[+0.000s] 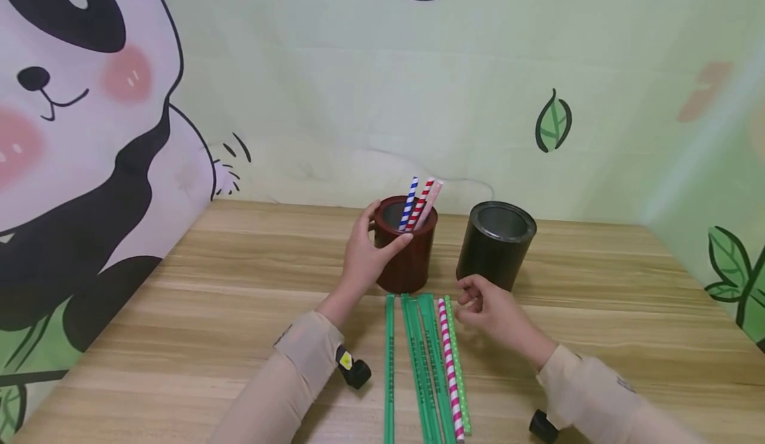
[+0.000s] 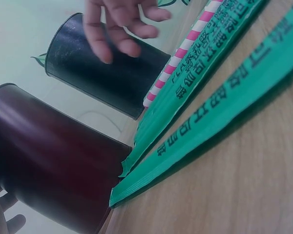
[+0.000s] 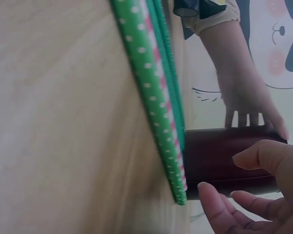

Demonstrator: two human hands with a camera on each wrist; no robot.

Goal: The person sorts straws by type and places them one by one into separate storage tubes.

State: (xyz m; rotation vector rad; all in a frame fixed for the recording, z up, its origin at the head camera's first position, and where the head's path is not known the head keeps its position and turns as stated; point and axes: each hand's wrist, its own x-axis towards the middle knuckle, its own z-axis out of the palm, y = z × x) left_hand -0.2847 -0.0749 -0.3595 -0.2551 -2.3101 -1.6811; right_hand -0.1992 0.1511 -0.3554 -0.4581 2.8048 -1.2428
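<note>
My left hand [image 1: 366,258] grips the dark red cup [image 1: 412,258] by its left side and rim; in the cup stand a blue-striped straw [image 1: 409,204], a red-striped one [image 1: 420,205] and a pink one [image 1: 431,200]. My right hand [image 1: 496,314] hovers with bent, parted fingers, holding nothing, beside the upper end of a green dotted straw [image 1: 457,364]. Left of that straw lie a pink-striped straw [image 1: 451,371] and several green wrapped straws [image 1: 390,364]. The right wrist view shows the dotted straw [image 3: 154,97] close to my right hand [image 3: 268,190].
A black cup [image 1: 496,245] stands upright right of the red cup, just beyond my right hand. The wooden table [image 1: 239,311] ends at a wall cloth [image 1: 299,99] printed with a panda and leaves.
</note>
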